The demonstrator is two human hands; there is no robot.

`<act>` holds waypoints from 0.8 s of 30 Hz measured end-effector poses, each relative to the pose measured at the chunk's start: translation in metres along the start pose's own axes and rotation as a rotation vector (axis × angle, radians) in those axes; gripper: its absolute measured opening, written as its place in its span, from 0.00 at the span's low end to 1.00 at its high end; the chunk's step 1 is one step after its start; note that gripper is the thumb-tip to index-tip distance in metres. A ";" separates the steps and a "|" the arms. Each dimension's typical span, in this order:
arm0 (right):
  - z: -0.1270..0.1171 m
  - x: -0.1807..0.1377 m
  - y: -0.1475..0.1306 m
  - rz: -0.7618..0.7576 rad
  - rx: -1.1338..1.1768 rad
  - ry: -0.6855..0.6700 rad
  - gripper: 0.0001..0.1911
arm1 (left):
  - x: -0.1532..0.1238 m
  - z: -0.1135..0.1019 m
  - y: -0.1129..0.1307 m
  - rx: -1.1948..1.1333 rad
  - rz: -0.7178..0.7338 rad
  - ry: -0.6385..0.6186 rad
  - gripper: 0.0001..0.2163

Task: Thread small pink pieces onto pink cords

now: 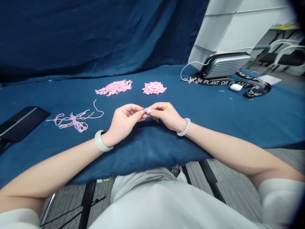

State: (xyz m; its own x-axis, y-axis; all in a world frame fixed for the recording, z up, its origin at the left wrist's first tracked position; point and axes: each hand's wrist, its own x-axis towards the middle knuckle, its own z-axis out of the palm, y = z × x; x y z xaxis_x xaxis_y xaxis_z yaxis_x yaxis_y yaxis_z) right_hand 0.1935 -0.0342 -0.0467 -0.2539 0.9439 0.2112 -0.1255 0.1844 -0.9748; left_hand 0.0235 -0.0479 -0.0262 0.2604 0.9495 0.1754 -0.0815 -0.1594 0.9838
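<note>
Between the fingertips of both hands, above the near edge of the blue cloth-covered table (238, 117), a small pink yarn piece (147, 110) is pinched. It is gripped by the left hand (124, 122) from one side and by the right hand (166, 115) from the other. Loose pink strands (73, 120) are spread to the left. Two pink heaps (114, 87) (154, 88) are seen farther back, and a silver case (225, 65) is set at the far right.

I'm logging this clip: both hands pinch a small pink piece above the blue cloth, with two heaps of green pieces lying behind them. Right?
Not quite: the two heaps are pink, not green, as the head view shows. Both the left hand and right hand do pinch the small pink piece above the blue cloth.
</note>
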 end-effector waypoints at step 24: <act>-0.001 0.001 0.001 0.054 0.107 0.000 0.10 | 0.002 0.002 0.002 -0.128 -0.114 -0.033 0.06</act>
State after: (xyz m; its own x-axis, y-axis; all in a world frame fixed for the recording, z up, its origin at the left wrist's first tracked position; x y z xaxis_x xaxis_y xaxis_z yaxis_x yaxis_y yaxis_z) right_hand 0.1940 -0.0332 -0.0478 -0.2626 0.9517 0.1590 -0.2131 0.1035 -0.9715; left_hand 0.0259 -0.0470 -0.0235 0.3066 0.9495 0.0664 -0.1715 -0.0136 0.9851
